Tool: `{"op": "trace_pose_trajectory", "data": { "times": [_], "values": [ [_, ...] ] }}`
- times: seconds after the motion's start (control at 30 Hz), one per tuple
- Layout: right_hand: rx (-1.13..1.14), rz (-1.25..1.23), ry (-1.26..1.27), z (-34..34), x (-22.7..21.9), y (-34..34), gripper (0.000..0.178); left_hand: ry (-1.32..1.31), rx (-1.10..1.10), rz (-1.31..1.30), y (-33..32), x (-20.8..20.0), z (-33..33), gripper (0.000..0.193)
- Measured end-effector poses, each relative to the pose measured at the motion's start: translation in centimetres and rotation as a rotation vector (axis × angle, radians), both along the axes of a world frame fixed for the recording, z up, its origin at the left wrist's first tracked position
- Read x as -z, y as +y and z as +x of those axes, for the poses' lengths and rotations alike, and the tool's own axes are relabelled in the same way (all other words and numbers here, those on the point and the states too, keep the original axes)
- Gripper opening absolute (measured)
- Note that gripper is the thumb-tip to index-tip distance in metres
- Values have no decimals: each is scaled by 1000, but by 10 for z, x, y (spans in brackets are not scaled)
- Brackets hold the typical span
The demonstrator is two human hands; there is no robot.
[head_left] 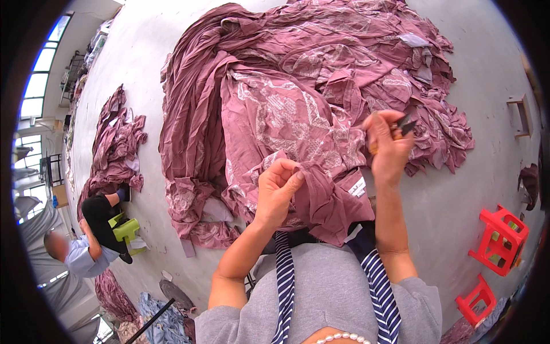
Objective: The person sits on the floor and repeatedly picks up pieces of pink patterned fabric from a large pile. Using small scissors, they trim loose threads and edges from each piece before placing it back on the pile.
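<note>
My left hand [277,186] is closed in a pinch on the edge of a mauve garment [323,198], which hangs in folds over my lap. A white label [357,187] shows at the garment's right side. Raised to the right of it, my right hand [391,146] is wrapped round a pair of thread snips [406,125]. Their dark blades stick out past the fingers, away from the garment, and a bit of orange handle shows. Beyond both hands spreads a large heap of mauve cloth [275,114] with white lace-like patterning, running up to the piece I hold.
At the left, another person [94,246] sits on a green stool [129,232] beside a smaller mauve pile [114,143]. Red plastic stools [499,241] stand at the right, near a small wooden frame [518,114]. Blue cloth [157,318] lies at the lower left on the pale floor.
</note>
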State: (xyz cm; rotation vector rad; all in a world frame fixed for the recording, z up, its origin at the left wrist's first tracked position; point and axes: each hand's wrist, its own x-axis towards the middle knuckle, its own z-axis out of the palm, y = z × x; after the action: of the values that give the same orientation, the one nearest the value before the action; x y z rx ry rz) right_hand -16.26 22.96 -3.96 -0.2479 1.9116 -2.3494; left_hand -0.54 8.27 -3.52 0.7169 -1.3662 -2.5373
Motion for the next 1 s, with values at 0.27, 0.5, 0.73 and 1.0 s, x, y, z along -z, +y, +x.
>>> {"op": "trace_pose_trajectory", "data": {
  "times": [0.27,0.5,0.73,1.0],
  "values": [
    [-279,525,525,64,-28,-10,35,5,-69,-58,1,-1,-7,8],
    [-578,272,-175,47,-18,9,6,-55,186,-346,-24,-15,-10,19],
    [-553,56,-284,33,0,7,16,-45,373,-19,-30,-16,-8,27],
    [-534,83,-243,32,6,5,18,-139,289,16,-29,-11,-9,44]
  ]
}}
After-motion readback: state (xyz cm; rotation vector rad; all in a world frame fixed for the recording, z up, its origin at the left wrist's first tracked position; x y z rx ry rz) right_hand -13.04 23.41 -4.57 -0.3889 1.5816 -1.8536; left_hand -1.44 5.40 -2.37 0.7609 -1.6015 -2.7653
